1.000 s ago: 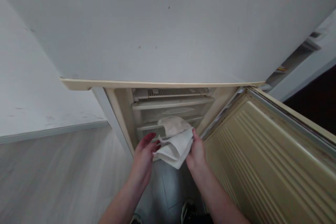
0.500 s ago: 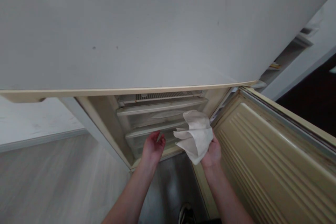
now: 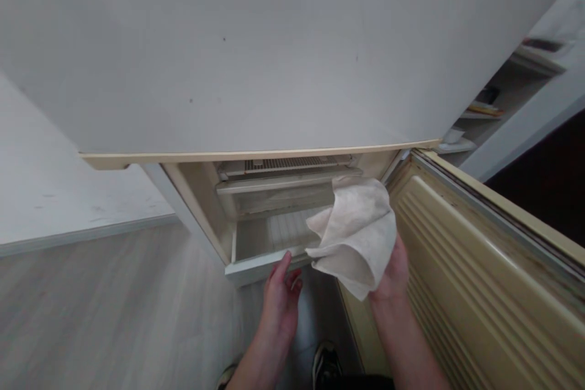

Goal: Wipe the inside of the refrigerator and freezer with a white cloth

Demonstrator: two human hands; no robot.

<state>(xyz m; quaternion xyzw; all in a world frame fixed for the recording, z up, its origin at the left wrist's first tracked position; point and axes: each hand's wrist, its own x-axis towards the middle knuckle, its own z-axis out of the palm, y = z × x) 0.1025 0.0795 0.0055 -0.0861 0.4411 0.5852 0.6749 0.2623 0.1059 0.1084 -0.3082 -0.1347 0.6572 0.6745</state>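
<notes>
The right hand holds a pale cloth, fingers beneath and behind it, so its loose folds hang over the near right part of the lower drawer. Keeping the cloth in one hand seems to leave the other free for the drawer. The left hand is at the drawer's near rim, thumb up against the edge and fingers loosely bent below; whether they grip it, I cannot tell. The drawer juts out toward the person, exposing its ribbed bottom, while the upper drawer sits farther in, beneath a grille. The door stands wide at the right, presumably giving the drawer room to slide.
</notes>
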